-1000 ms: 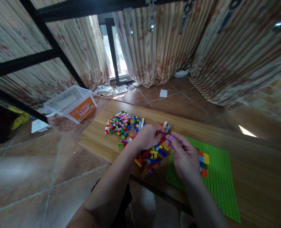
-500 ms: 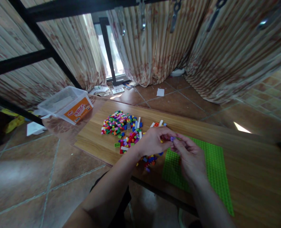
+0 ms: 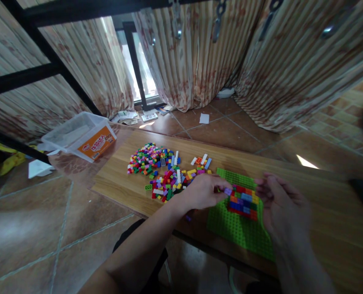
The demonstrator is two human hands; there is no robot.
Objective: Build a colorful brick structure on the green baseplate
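My left hand (image 3: 206, 190) pinches a small purple brick (image 3: 227, 191) between thumb and fingertips. The brick is at the left edge of a block of multicoloured bricks (image 3: 245, 203), built up on a green baseplate (image 3: 233, 231); whether it touches the block I cannot tell. Over the baseplate's right edge is my right hand (image 3: 285, 212), slightly blurred, its fingers loosely bent and apart with nothing visible in them. Left of the baseplate lies a heap of mixed bricks (image 3: 169, 181), partly hidden by my left hand and forearm.
A pile of smaller bricks (image 3: 147, 157) is farther left on the wooden table (image 3: 292, 183). A few white, orange and blue bricks (image 3: 200, 160) lie behind my left hand. On the floor at the left stands a clear plastic box (image 3: 77, 132) with an orange label.
Both hands were together at the purple brick; now only my left hand has it, lower and close to the built block. My right hand has let go and moved right, uncovering the block.
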